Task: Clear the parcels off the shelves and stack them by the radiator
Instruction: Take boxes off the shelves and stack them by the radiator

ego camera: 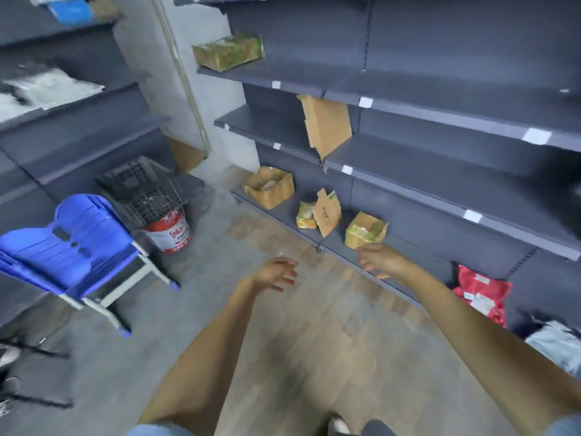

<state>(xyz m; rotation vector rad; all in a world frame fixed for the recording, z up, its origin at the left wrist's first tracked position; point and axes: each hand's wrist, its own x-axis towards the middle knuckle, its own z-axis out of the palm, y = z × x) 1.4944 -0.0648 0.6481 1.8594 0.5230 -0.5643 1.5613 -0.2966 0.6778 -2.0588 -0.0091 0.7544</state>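
The right hand (382, 261) reaches with loose fingers, holding nothing, over the front edge of the dark grey bottom shelf (418, 262), just short of a small yellow-taped cardboard parcel (364, 230), as far as the blur shows. The left hand (278, 273) hangs relaxed over the floor, fingers spread. A red plastic mailer bag (481, 292) lies further right along that shelf.

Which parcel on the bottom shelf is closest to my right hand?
The yellow-taped box, just above your right hand. The small yellow parcel and open brown carton sit farther left.
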